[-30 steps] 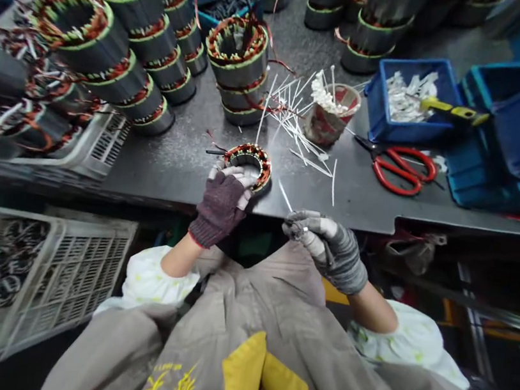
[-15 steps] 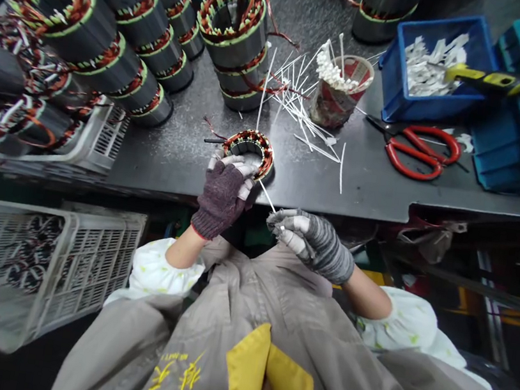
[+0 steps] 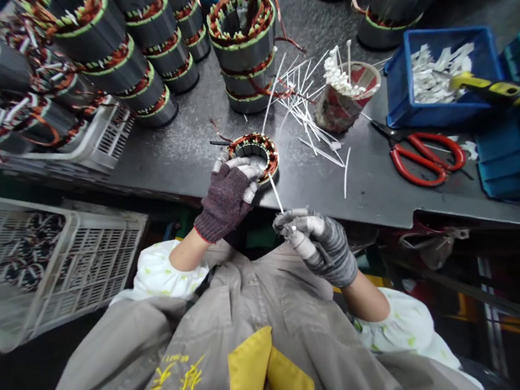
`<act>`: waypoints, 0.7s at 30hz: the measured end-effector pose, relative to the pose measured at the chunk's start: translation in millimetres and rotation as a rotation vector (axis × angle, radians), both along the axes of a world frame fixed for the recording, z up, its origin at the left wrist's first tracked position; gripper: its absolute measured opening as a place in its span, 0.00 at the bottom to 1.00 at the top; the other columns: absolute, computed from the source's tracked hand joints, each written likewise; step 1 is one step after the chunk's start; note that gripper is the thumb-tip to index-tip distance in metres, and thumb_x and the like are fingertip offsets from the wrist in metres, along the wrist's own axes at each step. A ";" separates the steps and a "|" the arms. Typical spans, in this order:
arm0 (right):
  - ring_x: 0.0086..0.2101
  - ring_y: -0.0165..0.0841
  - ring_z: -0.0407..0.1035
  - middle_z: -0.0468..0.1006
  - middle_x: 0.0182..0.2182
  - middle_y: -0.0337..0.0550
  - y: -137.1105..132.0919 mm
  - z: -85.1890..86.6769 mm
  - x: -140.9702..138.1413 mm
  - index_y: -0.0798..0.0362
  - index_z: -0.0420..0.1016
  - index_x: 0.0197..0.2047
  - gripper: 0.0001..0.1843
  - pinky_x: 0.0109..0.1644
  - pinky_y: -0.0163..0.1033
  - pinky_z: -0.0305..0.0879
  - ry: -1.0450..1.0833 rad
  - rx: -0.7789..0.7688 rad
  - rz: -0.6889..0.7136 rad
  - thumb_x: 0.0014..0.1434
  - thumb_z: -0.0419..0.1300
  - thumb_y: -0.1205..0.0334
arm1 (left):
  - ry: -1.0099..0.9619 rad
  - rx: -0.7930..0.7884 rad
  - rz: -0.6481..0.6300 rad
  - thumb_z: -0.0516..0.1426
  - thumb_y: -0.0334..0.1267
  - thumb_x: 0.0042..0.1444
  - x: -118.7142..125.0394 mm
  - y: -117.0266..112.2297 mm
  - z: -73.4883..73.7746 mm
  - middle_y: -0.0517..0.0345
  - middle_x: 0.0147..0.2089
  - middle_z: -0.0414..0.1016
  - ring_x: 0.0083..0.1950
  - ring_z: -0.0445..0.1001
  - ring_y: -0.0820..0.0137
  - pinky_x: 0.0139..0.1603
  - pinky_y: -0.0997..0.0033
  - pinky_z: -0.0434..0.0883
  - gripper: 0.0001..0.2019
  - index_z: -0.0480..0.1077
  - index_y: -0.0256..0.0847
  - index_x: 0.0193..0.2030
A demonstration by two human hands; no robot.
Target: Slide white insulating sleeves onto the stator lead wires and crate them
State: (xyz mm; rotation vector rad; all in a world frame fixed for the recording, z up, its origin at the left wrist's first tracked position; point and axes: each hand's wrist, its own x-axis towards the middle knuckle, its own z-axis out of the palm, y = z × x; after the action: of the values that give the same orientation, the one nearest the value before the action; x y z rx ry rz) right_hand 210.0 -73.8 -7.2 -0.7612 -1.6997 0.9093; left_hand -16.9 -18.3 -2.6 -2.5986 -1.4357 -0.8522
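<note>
A motor stator (image 3: pixel 273 152) with copper windings lies near the bench's front edge, its ring opening facing up. My left hand (image 3: pixel 230 194), in a dark purple glove with white-wrapped fingertips, grips its near left rim. From the near right side of the winding a white cable tie (image 3: pixel 276 193) runs down to my right hand (image 3: pixel 319 239). That hand wears a grey glove and pinches the tie's end between thumb and fingers, just off the bench edge. Dark lead wires (image 3: pixel 219 143) stick out from the stator's left side.
Stacked stators (image 3: pixel 115 52) fill the left, with another stack (image 3: pixel 241 50) behind. Loose cable ties (image 3: pixel 309 118) lie beside a cup (image 3: pixel 342 113) of ties. Red-handled scissors (image 3: pixel 419 166), a blue bin (image 3: pixel 398 105) and a yellow cutter (image 3: pixel 492 89) are at right; a white crate (image 3: pixel 67 219) stands low left.
The whole scene has shifted slightly to the right in view. Both hands keep their hold, and the tie still stretches between stator and right hand.
</note>
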 end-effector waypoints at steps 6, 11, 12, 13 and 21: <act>0.39 0.33 0.83 0.87 0.41 0.46 -10.1 -2.4 3.3 0.50 0.80 0.40 0.08 0.43 0.38 0.81 -0.029 -0.042 0.013 0.71 0.60 0.60 | -0.004 -0.083 0.046 0.50 0.40 0.71 -0.7 2.7 -3.6 0.53 0.54 0.83 0.65 0.75 0.57 0.79 0.40 0.57 0.14 0.75 0.44 0.54; 0.41 0.33 0.83 0.88 0.41 0.45 -6.4 -4.8 0.5 0.50 0.81 0.40 0.08 0.48 0.38 0.81 -0.047 -0.042 0.038 0.70 0.61 0.62 | -0.004 -0.071 0.062 0.49 0.40 0.71 1.0 0.8 -3.5 0.53 0.53 0.83 0.65 0.75 0.57 0.79 0.40 0.56 0.14 0.75 0.45 0.54; 0.42 0.33 0.83 0.88 0.41 0.45 -4.5 -5.8 -1.1 0.50 0.81 0.40 0.07 0.48 0.38 0.80 -0.052 -0.042 0.037 0.70 0.61 0.63 | -0.007 -0.058 0.062 0.49 0.40 0.71 1.1 0.4 -3.7 0.53 0.53 0.83 0.64 0.76 0.57 0.78 0.41 0.57 0.14 0.75 0.45 0.54; 0.42 0.33 0.83 0.88 0.42 0.45 -1.5 -7.3 -3.1 0.50 0.81 0.41 0.07 0.49 0.38 0.80 -0.055 -0.040 0.036 0.70 0.61 0.63 | -0.010 -0.052 0.060 0.49 0.41 0.71 1.0 0.4 -3.9 0.53 0.53 0.83 0.64 0.76 0.57 0.78 0.41 0.58 0.14 0.75 0.45 0.54; 0.40 0.36 0.83 0.86 0.41 0.46 20.8 -2.9 -16.6 0.48 0.80 0.42 0.10 0.45 0.41 0.82 0.122 0.013 -0.047 0.72 0.59 0.55 | 0.025 -0.133 0.098 0.50 0.39 0.72 7.4 -4.2 10.4 0.52 0.57 0.82 0.66 0.74 0.58 0.79 0.42 0.56 0.15 0.75 0.43 0.56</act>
State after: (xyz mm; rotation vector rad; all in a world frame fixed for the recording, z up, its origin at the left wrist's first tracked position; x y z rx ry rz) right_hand 193.4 -53.0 -10.1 -0.7192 -1.5737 0.8936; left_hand -9.5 -22.5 7.8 -2.5945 -1.6518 -0.7341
